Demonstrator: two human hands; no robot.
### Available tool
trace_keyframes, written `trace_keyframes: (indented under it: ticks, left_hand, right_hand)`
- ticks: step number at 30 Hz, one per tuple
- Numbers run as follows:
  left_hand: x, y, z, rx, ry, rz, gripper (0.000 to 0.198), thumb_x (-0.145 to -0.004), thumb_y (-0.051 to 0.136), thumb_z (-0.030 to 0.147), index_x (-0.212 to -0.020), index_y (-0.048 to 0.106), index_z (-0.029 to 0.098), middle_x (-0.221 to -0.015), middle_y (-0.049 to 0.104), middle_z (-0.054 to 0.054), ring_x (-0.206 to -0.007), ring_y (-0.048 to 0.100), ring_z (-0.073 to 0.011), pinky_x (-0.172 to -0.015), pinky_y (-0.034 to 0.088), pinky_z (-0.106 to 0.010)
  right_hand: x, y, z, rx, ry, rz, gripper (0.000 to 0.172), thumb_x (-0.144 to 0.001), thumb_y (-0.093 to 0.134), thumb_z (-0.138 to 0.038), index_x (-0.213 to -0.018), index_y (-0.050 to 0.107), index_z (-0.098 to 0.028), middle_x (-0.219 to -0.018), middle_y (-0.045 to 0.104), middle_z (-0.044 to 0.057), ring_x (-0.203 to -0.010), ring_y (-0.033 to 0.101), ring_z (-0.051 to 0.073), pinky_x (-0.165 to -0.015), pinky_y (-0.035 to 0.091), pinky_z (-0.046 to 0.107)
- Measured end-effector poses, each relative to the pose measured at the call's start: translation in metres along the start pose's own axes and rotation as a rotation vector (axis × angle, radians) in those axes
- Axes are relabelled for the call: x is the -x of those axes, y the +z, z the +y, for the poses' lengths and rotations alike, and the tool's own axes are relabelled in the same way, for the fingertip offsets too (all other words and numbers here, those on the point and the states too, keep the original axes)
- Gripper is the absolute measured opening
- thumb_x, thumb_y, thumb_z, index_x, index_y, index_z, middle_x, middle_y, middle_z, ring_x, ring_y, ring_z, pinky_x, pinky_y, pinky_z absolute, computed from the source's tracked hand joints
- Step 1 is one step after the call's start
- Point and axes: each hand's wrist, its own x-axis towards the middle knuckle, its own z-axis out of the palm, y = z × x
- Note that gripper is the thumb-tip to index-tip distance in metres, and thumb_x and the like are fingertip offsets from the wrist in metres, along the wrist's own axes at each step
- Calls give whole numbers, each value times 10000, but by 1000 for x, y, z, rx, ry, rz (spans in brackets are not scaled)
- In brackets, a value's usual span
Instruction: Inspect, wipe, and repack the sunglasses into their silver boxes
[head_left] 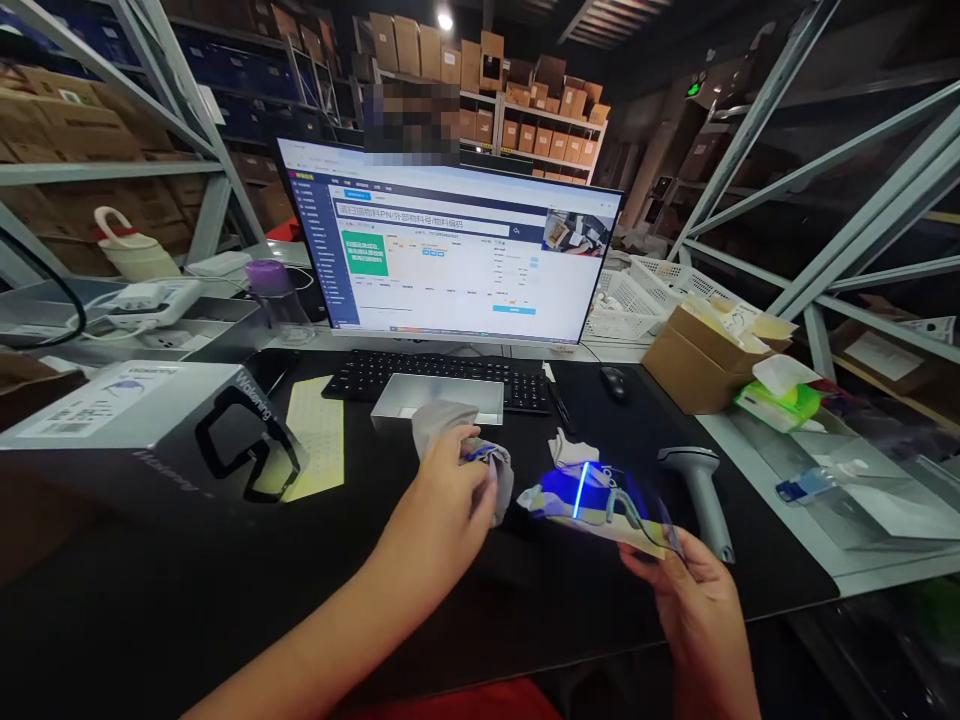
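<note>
My left hand (457, 485) is closed around a bunched grey cloth (442, 422) above the middle of the black desk mat. A small bluish bit shows between the fingers, too small to name. In my right hand (694, 580), a pair of glasses (559, 500) with a clear, blue-reflecting lens is pinched by its right end. The lens points left, and a nose piece shows near its middle. A small crumpled white cloth (574, 450) lies just behind the glasses. Right of them rests a grey barcode scanner (697, 495).
A monitor (450, 250) stands behind a black keyboard (420, 372), with a clear tray (439, 400) in front. At left is a large box (150, 430) picturing goggles, beside a yellow sheet (319, 440). A mouse (613, 383), a cardboard box (697, 355) and tissues (780, 395) are at right.
</note>
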Motion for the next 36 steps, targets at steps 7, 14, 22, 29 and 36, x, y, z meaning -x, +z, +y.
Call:
trace_keyframes:
  ticks: [7,14,22,29,36]
  left_hand:
    - [-5,-26,-2,415,-70,-48,175,-907,540,269,-779,634,196,-1329,512,-115,-1013,675,-222,-729,624,-308]
    - [13,-17,5,412,-94,-128,178,-948,482,273,-814,587,222,-1344,502,-96,-1204,573,-262,-750,581,-311]
    - [10,-17,8,401,-28,-94,210,-990,441,291,-840,565,212,-1182,471,-83,-1097,543,-219,-832,503,-335]
    - [10,-15,6,439,-5,-110,178,-986,449,268,-867,563,201,-1148,426,-70,-864,529,-152,-716,481,-292]
    - [16,-17,6,405,3,-142,183,-997,435,267,-848,520,203,-1076,442,-52,-796,482,-142,-691,457,-283]
  right_hand:
    - [14,14,-1,73,-93,-9,237,-777,806,-464,-933,798,-286,-907,791,78,-833,764,316,-721,668,424]
    - [29,5,6,489,-263,101,248,-814,753,-451,-1003,801,-298,-1005,789,74,-906,756,354,-790,651,466]
    - [32,28,2,711,-693,-339,414,-876,603,-128,-1166,745,-386,-1139,759,9,-1007,746,285,-888,635,419]
    - [30,45,14,686,-664,-2,230,-906,623,-217,-1061,790,-251,-1005,795,51,-879,778,249,-786,655,315]
    - [35,54,36,424,-329,13,263,-905,692,-376,-1028,800,-170,-914,801,93,-726,782,265,-663,659,282]
